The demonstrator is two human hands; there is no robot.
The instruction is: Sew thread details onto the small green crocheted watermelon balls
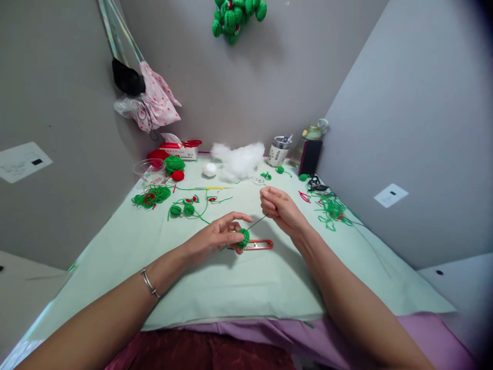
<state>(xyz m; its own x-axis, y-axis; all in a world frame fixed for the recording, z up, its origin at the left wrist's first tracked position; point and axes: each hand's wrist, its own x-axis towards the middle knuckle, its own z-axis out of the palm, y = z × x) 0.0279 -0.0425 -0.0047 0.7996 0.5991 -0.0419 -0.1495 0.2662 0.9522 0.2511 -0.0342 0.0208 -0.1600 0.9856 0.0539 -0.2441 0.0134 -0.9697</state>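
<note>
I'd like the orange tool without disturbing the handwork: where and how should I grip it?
Probably pinch the orange tool by its rounded right end, from above and the right: it appears flat on the table, and the left hand and green piece overlap its left part.

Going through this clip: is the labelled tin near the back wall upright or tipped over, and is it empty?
Upright, not empty: the tin stands with its rim uppermost, and what look like pens poke out.
</note>
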